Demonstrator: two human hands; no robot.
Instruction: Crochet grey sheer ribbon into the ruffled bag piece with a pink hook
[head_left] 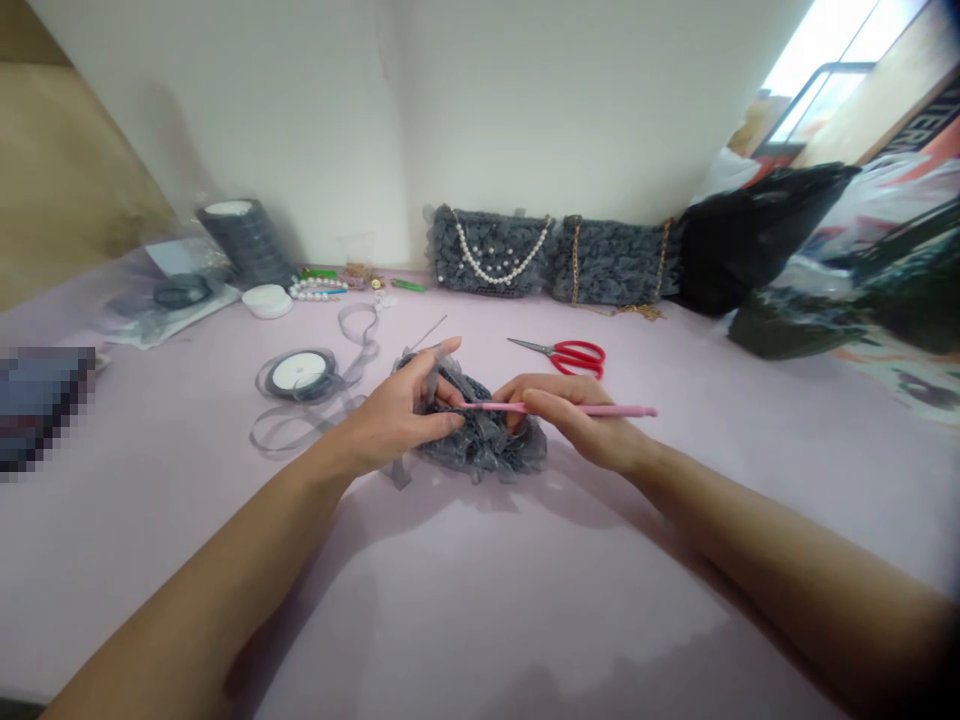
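Note:
A pink crochet hook (pixel 600 410) lies across the fingers of my right hand (pixel 570 415), its tip pointing left into a grey ruffled ribbon piece (pixel 480 450). My left hand (pixel 409 400) grips the left side of that piece, thumb below and fingers above, with grey ribbon looped over a finger. From there the ribbon (pixel 289 425) trails left across the table to a ribbon spool (pixel 300 375) with a white centre. Part of the piece is hidden behind both hands.
Red-handled scissors (pixel 577 355) lie beyond my right hand. Two grey ruffled bags, one with a pearl strap (pixel 491 255) and one with a gold chain (pixel 615 260), lean on the wall. A black plastic bag (pixel 742 240) stands right; stacked spools (pixel 247 245) stand back left.

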